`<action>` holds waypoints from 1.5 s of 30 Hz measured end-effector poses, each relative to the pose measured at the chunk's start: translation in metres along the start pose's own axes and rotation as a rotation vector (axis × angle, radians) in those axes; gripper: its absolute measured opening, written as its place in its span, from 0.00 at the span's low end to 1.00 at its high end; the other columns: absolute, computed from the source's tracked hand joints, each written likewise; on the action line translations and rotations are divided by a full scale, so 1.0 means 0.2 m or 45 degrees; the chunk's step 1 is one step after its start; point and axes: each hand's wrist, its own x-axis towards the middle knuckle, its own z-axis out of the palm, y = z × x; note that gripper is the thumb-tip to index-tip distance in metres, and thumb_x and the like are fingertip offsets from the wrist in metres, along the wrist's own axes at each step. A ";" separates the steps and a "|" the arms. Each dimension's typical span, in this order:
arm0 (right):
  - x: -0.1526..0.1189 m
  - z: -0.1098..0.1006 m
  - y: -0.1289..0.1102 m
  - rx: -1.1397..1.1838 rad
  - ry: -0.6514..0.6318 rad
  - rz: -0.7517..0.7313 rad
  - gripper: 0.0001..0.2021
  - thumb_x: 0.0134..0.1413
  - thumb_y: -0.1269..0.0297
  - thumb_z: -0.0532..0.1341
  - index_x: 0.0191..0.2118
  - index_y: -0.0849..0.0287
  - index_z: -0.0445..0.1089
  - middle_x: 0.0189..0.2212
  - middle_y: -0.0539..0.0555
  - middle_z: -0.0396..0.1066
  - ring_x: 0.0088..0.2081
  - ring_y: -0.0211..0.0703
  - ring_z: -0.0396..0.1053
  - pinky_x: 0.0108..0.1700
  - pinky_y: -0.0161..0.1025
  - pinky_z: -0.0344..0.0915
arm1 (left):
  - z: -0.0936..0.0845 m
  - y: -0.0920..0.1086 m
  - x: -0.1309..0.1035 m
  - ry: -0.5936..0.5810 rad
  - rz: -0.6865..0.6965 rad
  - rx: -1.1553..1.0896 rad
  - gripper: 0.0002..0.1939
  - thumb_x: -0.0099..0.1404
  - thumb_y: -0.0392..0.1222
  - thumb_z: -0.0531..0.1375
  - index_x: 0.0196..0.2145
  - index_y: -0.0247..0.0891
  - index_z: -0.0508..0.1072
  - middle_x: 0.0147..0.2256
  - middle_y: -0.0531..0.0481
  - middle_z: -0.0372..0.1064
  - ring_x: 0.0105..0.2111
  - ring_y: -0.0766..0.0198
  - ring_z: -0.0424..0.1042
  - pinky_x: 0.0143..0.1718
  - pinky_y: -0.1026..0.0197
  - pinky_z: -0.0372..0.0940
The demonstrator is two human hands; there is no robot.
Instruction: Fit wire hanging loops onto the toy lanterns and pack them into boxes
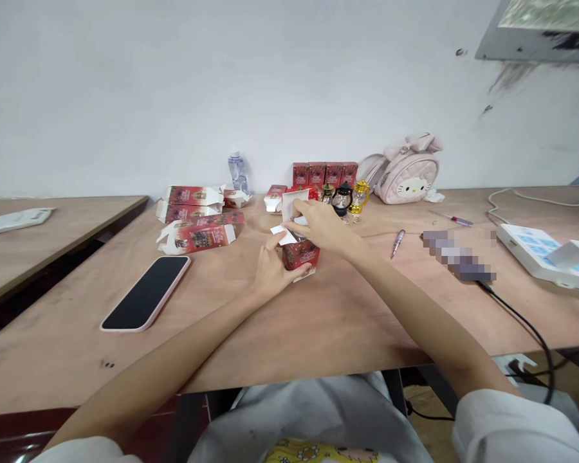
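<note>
In the head view, my left hand (270, 269) wraps around a small red printed box (300, 255) with its white flaps raised. My right hand (325, 225) is at the box's top opening, fingers bent together against the raised flap. Whatever those fingers hold, if anything, is hidden; a greyish bit shows in the opening. Just behind stand small lanterns: a bronze one partly covered by my right hand, a black lantern (342, 199) and a gold lantern (360, 195). Another red box (275, 198) lies behind my hands.
Red cartons (200, 235) lie at left, near a pink-cased phone (147, 292). A row of red boxes (325, 173), a bottle (238, 172) and a pink bag (410, 173) line the wall. A screwdriver (398, 244), a cabled phone (456, 257) and a power strip (547, 254) are at right.
</note>
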 end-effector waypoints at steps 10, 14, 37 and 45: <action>0.00 -0.10 0.02 0.102 -0.275 -0.216 0.16 0.63 0.65 0.50 0.33 0.64 0.73 0.32 0.57 0.75 0.30 0.39 0.66 0.34 0.35 0.52 | -0.03 0.04 0.03 -0.128 -0.066 0.050 0.60 0.52 0.60 0.65 0.66 0.42 0.28 0.49 0.39 0.65 0.44 0.49 0.69 0.42 0.47 0.65; -0.01 -0.17 0.08 0.379 -0.113 -0.281 0.12 0.58 0.69 0.52 0.35 0.63 0.74 0.31 0.53 0.75 0.31 0.38 0.67 0.36 0.35 0.57 | -0.05 0.05 0.05 -0.186 0.073 0.107 0.52 0.54 0.58 0.64 0.66 0.45 0.38 0.49 0.41 0.64 0.47 0.49 0.67 0.46 0.47 0.63; 0.01 -0.12 0.15 0.318 -0.310 -0.346 0.22 0.57 0.53 0.59 0.54 0.57 0.68 0.51 0.59 0.70 0.55 0.54 0.63 0.57 0.51 0.57 | -0.06 0.00 0.06 -0.216 0.073 -0.099 0.44 0.55 0.52 0.65 0.63 0.45 0.47 0.53 0.41 0.60 0.50 0.50 0.66 0.47 0.47 0.65; 0.00 -0.06 0.17 0.455 -0.602 -0.324 0.35 0.59 0.42 0.50 0.66 0.57 0.48 0.66 0.60 0.49 0.65 0.52 0.50 0.64 0.49 0.49 | -0.02 -0.02 0.03 -0.187 0.002 -0.154 0.54 0.55 0.54 0.65 0.65 0.49 0.31 0.60 0.38 0.53 0.52 0.49 0.66 0.49 0.44 0.67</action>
